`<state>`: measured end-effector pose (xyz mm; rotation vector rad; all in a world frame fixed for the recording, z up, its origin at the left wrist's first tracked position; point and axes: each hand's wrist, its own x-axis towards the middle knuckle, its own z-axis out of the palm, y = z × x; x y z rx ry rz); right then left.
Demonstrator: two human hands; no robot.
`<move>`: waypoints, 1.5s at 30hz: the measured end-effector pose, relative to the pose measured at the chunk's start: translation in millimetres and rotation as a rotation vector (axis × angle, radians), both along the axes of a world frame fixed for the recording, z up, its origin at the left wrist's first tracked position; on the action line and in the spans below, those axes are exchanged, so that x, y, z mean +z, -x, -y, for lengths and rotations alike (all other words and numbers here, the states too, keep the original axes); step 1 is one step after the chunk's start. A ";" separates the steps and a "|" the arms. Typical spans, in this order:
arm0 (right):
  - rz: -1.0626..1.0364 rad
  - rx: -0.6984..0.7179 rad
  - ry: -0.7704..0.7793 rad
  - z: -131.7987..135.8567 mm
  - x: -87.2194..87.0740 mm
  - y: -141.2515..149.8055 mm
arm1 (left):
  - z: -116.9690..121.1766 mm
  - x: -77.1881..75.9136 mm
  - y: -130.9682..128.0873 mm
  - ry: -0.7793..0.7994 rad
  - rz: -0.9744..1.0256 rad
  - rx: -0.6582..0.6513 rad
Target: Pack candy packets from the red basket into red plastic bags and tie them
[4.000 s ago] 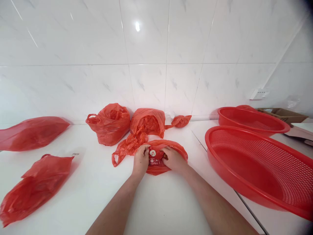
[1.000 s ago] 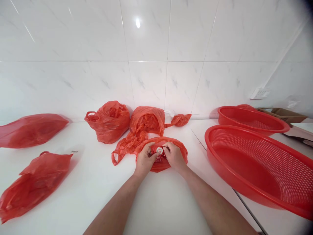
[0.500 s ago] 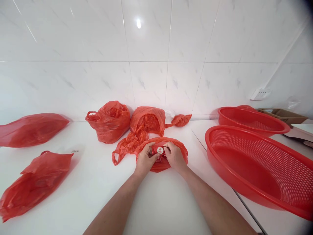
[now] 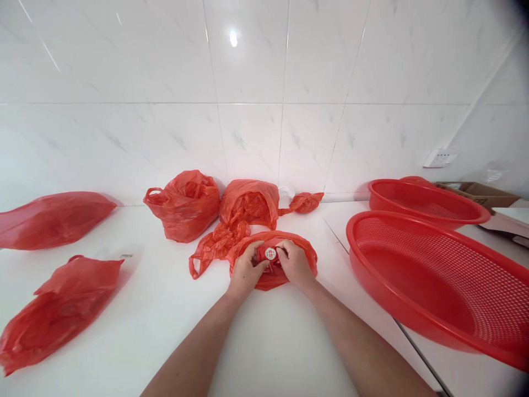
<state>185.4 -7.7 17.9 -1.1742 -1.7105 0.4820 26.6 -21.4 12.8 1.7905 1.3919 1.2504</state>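
A small red packet (image 4: 270, 253) with a round white label is held between my two hands, over the opening of a red plastic bag (image 4: 268, 283). My left hand (image 4: 247, 270) pinches its left side between thumb and fingers. At its right edge, the thumb and fingers of my right hand (image 4: 295, 263) are closed on it. The opened bag lies on the white table (image 4: 273, 342) around both hands. More red pieces show dimly inside the bag beneath the packet; my hands cover part of them.
Stuffed red bags (image 4: 185, 209) stand along the tiled wall, with a crumpled red bag (image 4: 217, 248) beside my left hand. Other red bags (image 4: 70, 309) lie at left. Two red perforated baskets (image 4: 417, 286) and a cardboard box (image 4: 479, 193) occupy the right. A seam crosses the table.
Since four seconds ago, my left hand has come up and right to pinch the packet, whose label now sits between both hands. Over the last second the hands have barely moved.
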 end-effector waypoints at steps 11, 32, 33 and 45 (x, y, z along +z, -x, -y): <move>0.007 -0.015 0.015 -1.1 -0.8 0.4 | -1.7 -3.5 0.8 -0.012 0.018 -0.017; -0.014 -0.005 0.036 -1.6 -3.1 -0.4 | -1.7 -3.4 0.9 -0.017 0.032 -0.030; -0.013 -0.005 0.038 -1.4 -2.6 -0.5 | -1.7 -3.1 0.8 -0.024 0.032 -0.031; -0.006 -0.028 0.053 -1.8 -2.1 -0.8 | -1.2 -4.0 0.9 -0.028 0.019 -0.025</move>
